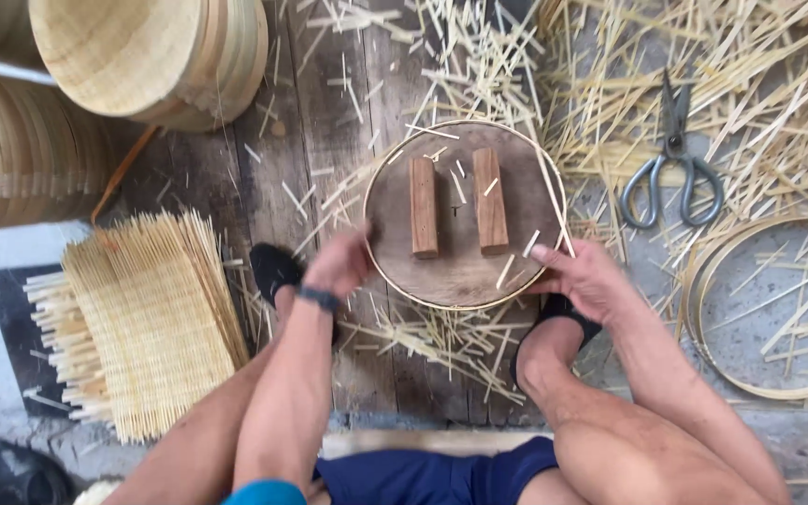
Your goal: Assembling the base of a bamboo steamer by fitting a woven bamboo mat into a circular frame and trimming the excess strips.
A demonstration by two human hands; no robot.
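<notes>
The head camera looks straight down at a person sitting low on a wooden floor (329,122). In the middle is a round wooden form (465,213) with a thin bamboo hoop (559,187) around its edge. Two small wooden blocks (455,203) stand side by side on top of it.

The left hand (337,265) is at the form's 8 o'clock edge. Its fingers are curled in and seem to press the rim, but the fingertips are hidden, so I cannot tell if they pinch anything. The right hand (586,278) is at the 4 o'clock edge. Its fingers are close together and pinch the hoop there.

At 2 o'clock from the form lie grey scissors (671,164) on a heap of cut bamboo strips (759,84). At 3 o'clock lies a loose bamboo ring (769,309), with nothing filling it but a few stray strips. At 9 o'clock is a stack of woven bamboo mats (147,323). At 11 o'clock sit finished round bamboo trays (151,56), stacked on their sides.

The hoop looks bent all the way around the form, so the ring shape seems made. No woven mat is on it yet. The loose ring and the mats look like work left to do.
</notes>
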